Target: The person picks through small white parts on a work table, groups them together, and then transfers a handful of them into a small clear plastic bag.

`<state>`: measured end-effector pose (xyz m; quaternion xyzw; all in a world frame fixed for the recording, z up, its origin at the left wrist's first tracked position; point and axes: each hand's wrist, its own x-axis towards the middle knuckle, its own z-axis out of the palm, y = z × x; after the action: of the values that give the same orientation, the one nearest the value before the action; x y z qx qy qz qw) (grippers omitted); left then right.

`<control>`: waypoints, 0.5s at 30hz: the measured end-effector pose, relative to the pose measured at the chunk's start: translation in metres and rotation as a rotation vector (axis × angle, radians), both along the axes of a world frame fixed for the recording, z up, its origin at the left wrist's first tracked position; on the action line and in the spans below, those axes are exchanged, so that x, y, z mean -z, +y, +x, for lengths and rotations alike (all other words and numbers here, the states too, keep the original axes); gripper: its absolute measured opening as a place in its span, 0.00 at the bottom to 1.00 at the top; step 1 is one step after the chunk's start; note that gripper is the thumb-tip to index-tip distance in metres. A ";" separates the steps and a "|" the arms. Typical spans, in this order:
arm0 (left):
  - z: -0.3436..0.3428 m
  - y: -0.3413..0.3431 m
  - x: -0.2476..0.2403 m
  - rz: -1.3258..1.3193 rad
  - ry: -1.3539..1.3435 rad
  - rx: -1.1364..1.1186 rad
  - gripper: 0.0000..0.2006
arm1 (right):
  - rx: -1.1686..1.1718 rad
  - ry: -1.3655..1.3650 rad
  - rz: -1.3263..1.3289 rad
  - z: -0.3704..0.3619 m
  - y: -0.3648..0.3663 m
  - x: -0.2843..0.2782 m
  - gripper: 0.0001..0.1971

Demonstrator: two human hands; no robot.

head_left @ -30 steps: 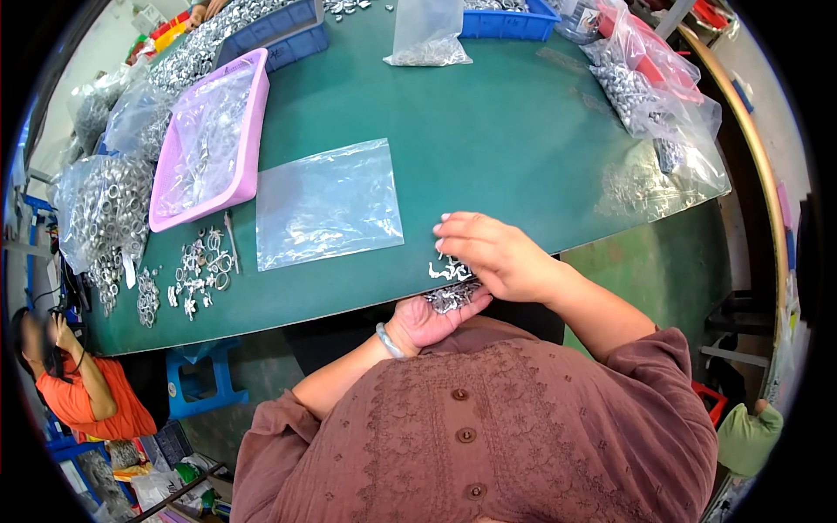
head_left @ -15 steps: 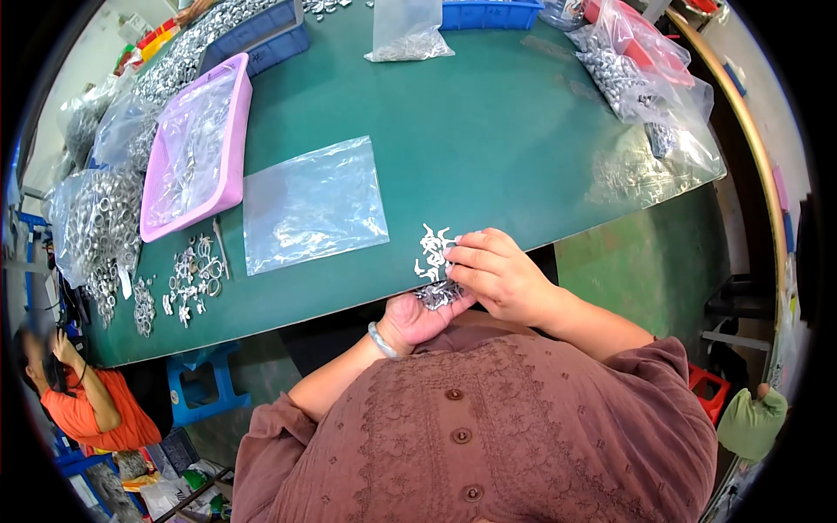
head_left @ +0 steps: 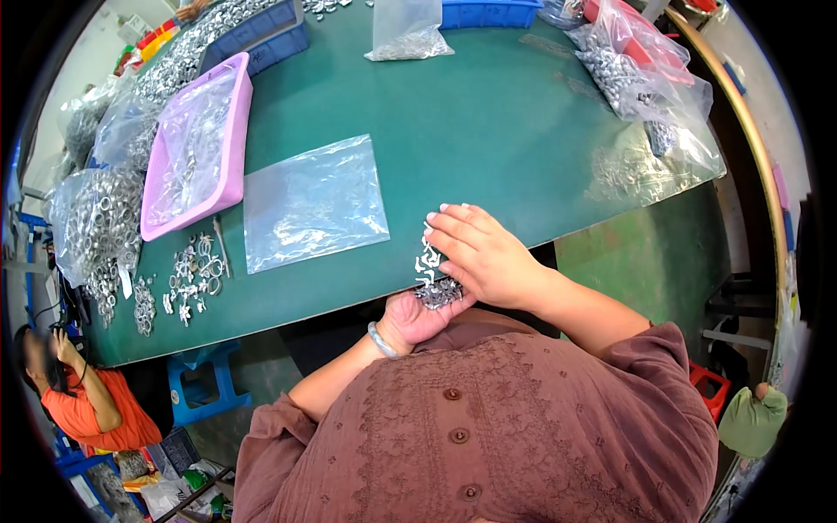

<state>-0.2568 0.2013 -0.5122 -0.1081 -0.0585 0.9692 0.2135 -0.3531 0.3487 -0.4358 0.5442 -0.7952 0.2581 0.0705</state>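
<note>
My left hand (head_left: pixel 415 321) lies palm up and cupped just below the table's front edge, a pale bangle on its wrist. A heap of small silvery metal parts (head_left: pixel 436 295) rests in it. Above it, my right hand (head_left: pixel 490 257) is laid out with fingers stretched and close together. Its fingertips are beside a few small white-silver hooked pieces (head_left: pixel 426 265) on the green table, and it partly covers them. The right thumb comes down close to the heap in the left palm. A clear plastic bag (head_left: pixel 316 206) lies flat to the left of the hooked pieces.
At left on the table (head_left: pixel 453 113) stand a pink tray (head_left: pixel 230 148) lined with plastic, bags of metal rings (head_left: pixel 100 218), and loose rings (head_left: pixel 196 275). Blue bins (head_left: pixel 493 14) and filled bags (head_left: pixel 615 83) sit farther back. A person in orange (head_left: pixel 105 410) is at lower left.
My right hand has shifted a little up and left, its fingers now straighter and covering more of the hooked pieces. The left hand stays in place.
</note>
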 end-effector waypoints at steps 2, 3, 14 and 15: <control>0.003 -0.002 0.005 -0.006 0.002 0.007 0.19 | -0.057 -0.010 -0.001 0.004 -0.003 0.000 0.19; 0.003 -0.002 0.006 -0.010 0.008 0.009 0.19 | -0.086 -0.017 -0.001 0.005 -0.004 0.000 0.19; 0.007 -0.005 0.024 0.345 0.037 0.000 0.20 | -0.348 -0.127 -0.076 0.014 0.001 0.001 0.19; 0.006 -0.004 0.021 0.218 0.031 -0.004 0.20 | -0.305 -0.115 -0.084 0.012 0.002 -0.001 0.18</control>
<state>-0.2505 0.1970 -0.5328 -0.0689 -0.1605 0.9590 0.2230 -0.3406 0.3507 -0.4351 0.6395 -0.6946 0.3294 0.0075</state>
